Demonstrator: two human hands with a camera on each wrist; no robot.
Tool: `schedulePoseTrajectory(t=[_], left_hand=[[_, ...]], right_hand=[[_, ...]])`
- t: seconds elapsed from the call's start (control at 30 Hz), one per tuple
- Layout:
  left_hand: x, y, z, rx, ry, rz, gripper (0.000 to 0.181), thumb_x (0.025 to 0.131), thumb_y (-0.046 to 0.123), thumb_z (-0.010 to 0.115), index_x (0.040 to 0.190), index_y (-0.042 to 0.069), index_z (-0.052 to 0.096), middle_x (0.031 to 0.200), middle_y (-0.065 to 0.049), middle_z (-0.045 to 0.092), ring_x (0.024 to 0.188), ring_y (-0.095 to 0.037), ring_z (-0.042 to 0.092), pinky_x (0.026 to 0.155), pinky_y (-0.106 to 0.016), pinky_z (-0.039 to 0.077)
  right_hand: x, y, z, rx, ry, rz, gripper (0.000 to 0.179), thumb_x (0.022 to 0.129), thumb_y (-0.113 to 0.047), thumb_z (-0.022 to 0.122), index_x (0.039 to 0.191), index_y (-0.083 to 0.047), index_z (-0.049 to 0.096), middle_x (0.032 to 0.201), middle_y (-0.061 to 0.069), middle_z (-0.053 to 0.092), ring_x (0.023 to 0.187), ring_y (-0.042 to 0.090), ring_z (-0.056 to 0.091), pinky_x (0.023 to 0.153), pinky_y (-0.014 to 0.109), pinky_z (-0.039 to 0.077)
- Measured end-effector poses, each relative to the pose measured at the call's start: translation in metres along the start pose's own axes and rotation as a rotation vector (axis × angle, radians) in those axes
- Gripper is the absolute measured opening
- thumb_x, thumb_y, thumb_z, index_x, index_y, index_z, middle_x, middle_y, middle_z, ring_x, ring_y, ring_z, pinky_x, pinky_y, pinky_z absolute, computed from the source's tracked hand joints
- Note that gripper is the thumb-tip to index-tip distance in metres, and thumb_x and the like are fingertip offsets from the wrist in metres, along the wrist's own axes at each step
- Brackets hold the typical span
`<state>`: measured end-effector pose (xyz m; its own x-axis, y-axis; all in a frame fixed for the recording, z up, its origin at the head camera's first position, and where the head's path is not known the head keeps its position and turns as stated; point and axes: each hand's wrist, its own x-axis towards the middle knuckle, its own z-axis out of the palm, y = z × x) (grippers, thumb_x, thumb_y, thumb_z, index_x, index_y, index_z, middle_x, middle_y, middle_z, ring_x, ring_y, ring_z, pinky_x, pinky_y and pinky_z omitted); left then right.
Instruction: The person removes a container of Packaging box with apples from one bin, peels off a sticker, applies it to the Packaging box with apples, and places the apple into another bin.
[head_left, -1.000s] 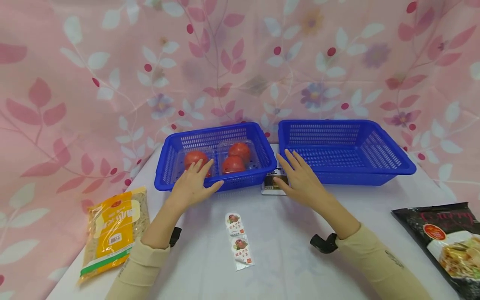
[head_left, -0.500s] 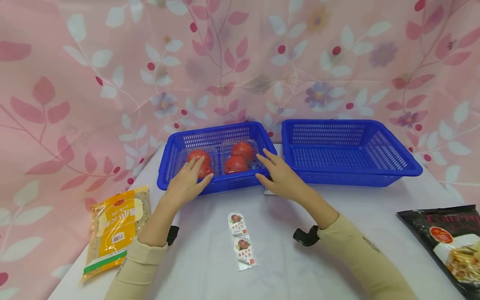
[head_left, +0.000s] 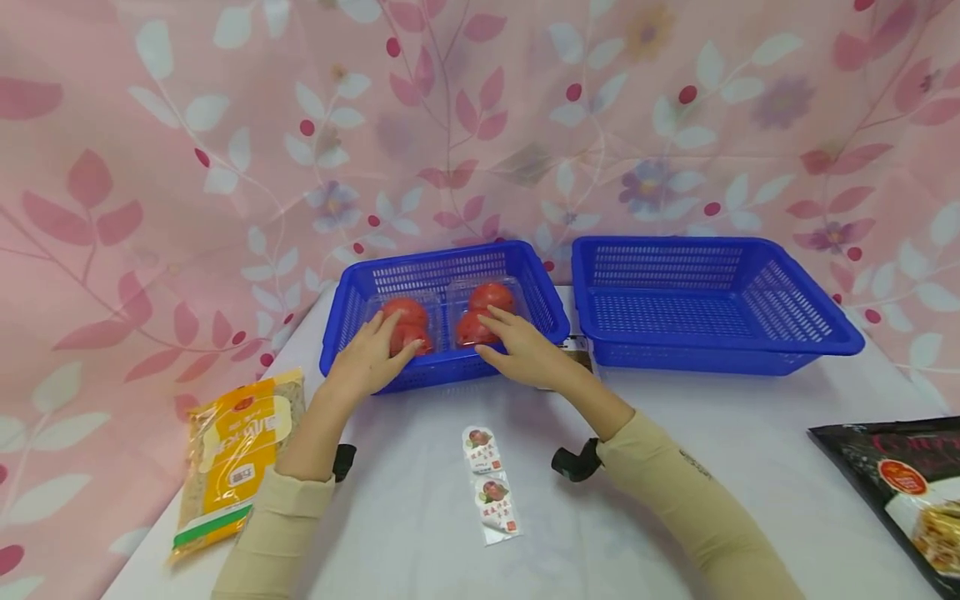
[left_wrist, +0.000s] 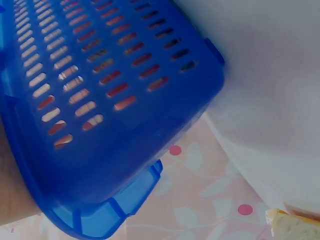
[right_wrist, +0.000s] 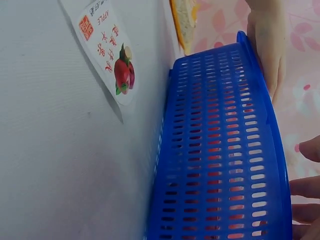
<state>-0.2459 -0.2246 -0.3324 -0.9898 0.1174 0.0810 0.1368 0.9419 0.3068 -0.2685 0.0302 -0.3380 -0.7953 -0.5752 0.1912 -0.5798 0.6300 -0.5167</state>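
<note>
The right hand (head_left: 528, 352) has moved left to the tomatoes (head_left: 491, 296), spread wide like the left hand (head_left: 367, 358); best grip tray (head_left: 519, 300) sides gently.

R hand (head_left: 527, 350) now over L basket (head_left: 438, 374), nr tomatoes (head_left: 491, 296); was by R basket (head_left: 697, 357) 1s ago

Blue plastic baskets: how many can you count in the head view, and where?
2: the left basket, holding boxed red fruits, and the right basket, just beside it.

A white table (head_left: 420, 492) bears two blue baskets (head_left: 442, 372) (head_left: 697, 357), a yellow bag (head_left: 240, 454), a black packet (head_left: 885, 462) and stickers (head_left: 492, 490).
</note>
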Motion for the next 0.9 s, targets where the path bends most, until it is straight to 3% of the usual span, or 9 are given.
schedulePoseTrajectory(t=[0.43,0.67,0.9], left_hand=[[0.012,-0.012,-0.007,-0.05,-0.044,-0.049,0.075,0.091,0.055,0.04,0.147,0.01,0.019,0.147,-0.024,0.017,0.131,-0.046,0.019,0.094,-0.067,0.023],[0.017,-0.016,-0.006,-0.088,-0.037,-0.063,0.071,0.092,0.053,0.039,0.146,0.01,0.022,0.148,-0.026,0.012,0.132,-0.046,0.015,0.094,-0.068,0.02],[0.02,-0.016,-0.002,-0.099,-0.034,-0.116,0.066,0.094,0.044,0.04,0.144,0.004,0.024,0.146,-0.028,0.016,0.131,-0.047,0.017,0.095,-0.067,0.019]], right_hand=[[0.033,-0.022,0.004,-0.023,-0.091,-0.065,0.051,0.093,-0.031,0.052,0.137,-0.007,0.043,0.142,0.014,0.037,0.132,0.027,0.03,0.102,0.046,0.029],[0.051,-0.03,0.012,-0.035,-0.121,-0.089,0.048,0.093,-0.029,0.053,0.134,-0.005,0.046,0.137,0.011,0.045,0.13,0.024,0.034,0.103,0.041,0.03],[0.071,-0.036,0.025,-0.055,-0.154,-0.062,0.047,0.093,-0.028,0.052,0.132,-0.002,0.047,0.132,0.012,0.05,0.127,0.026,0.038,0.102,0.043,0.032]])
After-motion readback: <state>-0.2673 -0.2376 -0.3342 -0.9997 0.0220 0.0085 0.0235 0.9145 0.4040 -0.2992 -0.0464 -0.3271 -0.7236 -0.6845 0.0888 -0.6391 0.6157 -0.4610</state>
